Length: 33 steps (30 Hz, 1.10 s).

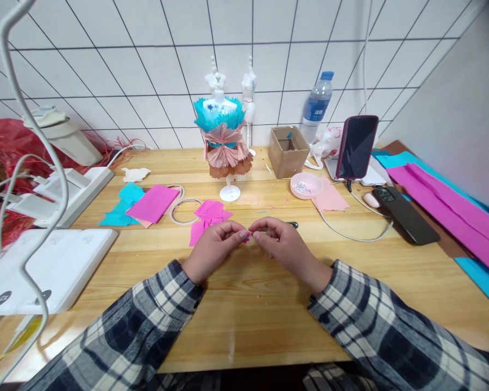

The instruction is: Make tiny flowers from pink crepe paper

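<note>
My left hand and my right hand meet above the middle of the wooden table. Both pinch a small piece of magenta paper between thumb and fingertips; most of it is covered by the fingers. Beside my left hand lie several cut pieces of magenta paper. The dark end of a tool pokes out behind my right hand, its kind hidden. Farther back stands a white mini dress form wearing a ruffled paper dress in turquoise, pink and brown.
Left are folded magenta paper, turquoise paper, a white ring, a power strip and a hanging white cable. Behind stand a cardboard box, a pink dish and a bottle. Phones and paper strips lie right.
</note>
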### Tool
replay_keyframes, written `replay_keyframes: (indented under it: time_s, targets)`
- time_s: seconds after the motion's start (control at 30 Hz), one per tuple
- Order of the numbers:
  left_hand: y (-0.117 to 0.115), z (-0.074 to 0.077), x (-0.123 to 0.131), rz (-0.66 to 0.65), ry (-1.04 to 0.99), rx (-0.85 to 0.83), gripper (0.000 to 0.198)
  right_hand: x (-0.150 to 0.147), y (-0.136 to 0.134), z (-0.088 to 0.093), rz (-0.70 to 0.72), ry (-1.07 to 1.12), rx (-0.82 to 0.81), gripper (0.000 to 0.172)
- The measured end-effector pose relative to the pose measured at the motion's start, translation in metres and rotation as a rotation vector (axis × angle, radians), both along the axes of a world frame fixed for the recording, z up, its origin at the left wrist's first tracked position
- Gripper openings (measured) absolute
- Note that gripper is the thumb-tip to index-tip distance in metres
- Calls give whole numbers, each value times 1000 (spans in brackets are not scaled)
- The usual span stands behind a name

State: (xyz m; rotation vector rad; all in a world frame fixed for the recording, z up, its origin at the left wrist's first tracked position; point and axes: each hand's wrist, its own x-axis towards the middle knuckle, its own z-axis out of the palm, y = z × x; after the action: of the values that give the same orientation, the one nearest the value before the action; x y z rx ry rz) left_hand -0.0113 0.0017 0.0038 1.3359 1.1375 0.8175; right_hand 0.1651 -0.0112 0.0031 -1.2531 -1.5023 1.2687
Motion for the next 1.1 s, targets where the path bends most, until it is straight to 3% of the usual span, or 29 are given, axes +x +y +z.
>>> replay_keyframes:
  time_s: [0.13,0.47,0.77,0.97,1.1]
  targets:
    - [-1,1,1,-3,30,33,26,1,1,-2,-3,-67,77,14]
    - [-4,0,5,99,-94,-54,29,-2,0,-5,17,42,-70,19]
    - [-4,-1,5,83,-244,-92,31,-3,1,-7,-18,98,-88,21]
    - [-3,2,3,50,-61,-19,25,-2,1,-9,-6,15,-23,16]
    - [-4,3,6,96,-95,-30,25,-5,1,-14,6,11,-25,15]
